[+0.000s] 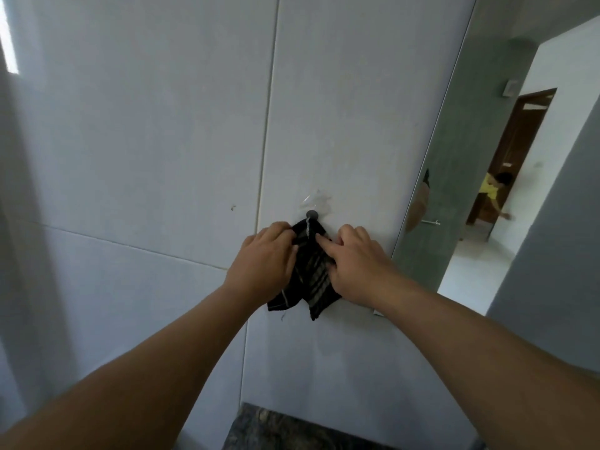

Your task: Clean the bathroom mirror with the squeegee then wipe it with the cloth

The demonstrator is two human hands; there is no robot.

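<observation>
Both hands pinch the dark striped cloth (308,267) hanging lengthwise from the round grey wall hook (312,214): left hand (264,258) and right hand (352,261) flank it, equally near.

Pale blue-grey tiled wall (146,157) fills the view ahead of the hands, grout lines running vertical and slanted. Dark speckled stone counter (276,430) below the arms. Right of the hands, brown wooden door (516,151) and white floor (470,267). Bright window (8,43) far upper left.
</observation>
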